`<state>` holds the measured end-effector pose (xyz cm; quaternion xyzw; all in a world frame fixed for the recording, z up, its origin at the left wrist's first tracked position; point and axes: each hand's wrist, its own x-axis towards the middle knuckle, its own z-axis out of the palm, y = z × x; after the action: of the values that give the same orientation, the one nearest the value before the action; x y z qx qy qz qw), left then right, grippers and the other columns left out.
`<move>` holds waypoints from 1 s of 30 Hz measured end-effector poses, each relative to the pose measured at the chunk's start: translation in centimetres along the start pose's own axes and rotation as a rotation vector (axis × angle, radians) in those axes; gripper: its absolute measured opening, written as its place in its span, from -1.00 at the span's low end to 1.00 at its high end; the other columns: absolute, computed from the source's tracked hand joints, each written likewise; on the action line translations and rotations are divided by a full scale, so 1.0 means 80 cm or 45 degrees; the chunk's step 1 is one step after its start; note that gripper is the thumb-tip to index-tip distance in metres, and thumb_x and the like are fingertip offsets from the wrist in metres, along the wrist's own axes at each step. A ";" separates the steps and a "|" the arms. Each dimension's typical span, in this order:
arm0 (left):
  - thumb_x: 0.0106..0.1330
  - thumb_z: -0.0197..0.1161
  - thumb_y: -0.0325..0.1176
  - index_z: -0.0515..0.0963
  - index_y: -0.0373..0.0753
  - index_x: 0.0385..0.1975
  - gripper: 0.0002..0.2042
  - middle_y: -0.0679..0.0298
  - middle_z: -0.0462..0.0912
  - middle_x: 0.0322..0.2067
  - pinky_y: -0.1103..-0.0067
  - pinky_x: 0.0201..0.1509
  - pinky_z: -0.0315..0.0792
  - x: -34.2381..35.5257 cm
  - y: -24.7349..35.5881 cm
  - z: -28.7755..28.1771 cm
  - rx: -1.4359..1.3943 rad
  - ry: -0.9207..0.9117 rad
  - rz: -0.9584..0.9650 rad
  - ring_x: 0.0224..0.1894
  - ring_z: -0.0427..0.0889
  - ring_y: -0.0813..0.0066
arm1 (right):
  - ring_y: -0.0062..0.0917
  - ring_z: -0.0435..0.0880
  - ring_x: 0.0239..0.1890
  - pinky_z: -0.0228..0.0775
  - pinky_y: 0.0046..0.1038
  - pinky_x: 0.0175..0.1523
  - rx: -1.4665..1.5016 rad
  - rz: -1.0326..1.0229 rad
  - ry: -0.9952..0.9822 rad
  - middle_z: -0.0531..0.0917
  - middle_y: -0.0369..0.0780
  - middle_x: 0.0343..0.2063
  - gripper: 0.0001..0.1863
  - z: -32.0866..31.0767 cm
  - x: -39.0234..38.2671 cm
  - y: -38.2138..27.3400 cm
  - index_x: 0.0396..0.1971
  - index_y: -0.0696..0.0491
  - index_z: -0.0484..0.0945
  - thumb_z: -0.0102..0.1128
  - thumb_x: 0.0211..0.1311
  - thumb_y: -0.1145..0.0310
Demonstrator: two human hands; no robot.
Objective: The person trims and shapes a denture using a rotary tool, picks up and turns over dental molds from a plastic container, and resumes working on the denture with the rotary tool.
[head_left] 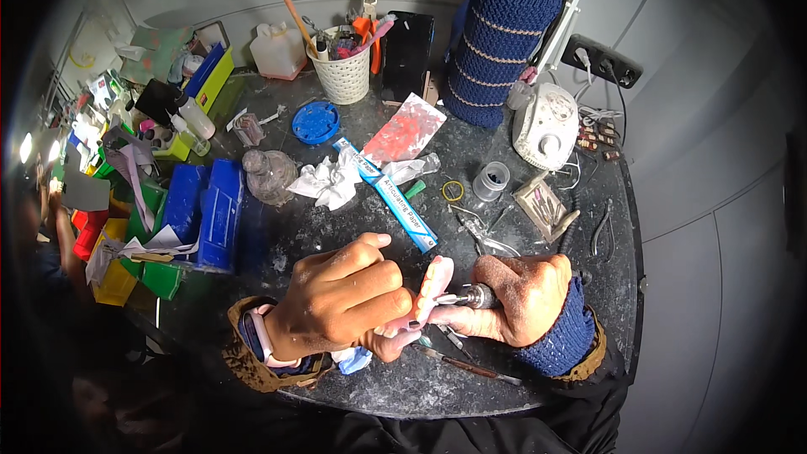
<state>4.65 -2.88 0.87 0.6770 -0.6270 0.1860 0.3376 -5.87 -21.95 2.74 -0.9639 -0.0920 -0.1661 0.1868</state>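
Observation:
My left hand [349,292], wearing a pink-banded watch, is closed around a pink denture [434,279] held over the near part of the bench. In my right hand [531,296] is a rotary handpiece [479,296], gripped by its metal body and pointing left. Its tip meets the denture's right side or lies very close to it; whether it touches, I cannot tell. A thin brush [471,367] lies on the bench just below my hands. The lower part of the denture is partly covered by my left fingers.
A long light-blue box [398,206] and crumpled white tissue [326,182] lie beyond my hands. Blue bins [220,210] stand to the left. Farther back are a white tool cup [343,76], a knit-covered bottle [503,42] and a white control unit [545,128]. Pliers [602,227] lie right.

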 end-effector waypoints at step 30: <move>-0.07 0.23 -0.30 0.45 -0.12 -0.66 -0.89 0.41 0.32 -0.62 0.48 -0.14 0.55 -0.002 -0.002 0.003 -0.017 0.013 0.024 -0.47 0.46 0.46 | -0.42 0.47 -0.81 0.23 -0.47 -0.69 0.048 -0.014 0.073 0.39 -0.28 -0.85 -0.46 0.002 0.001 0.000 -0.75 0.03 0.41 0.40 -0.21 -0.15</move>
<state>4.72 -2.91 0.55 0.6679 -0.6328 0.1882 0.3435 -5.74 -21.92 2.64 -0.9545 -0.0948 -0.1930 0.2064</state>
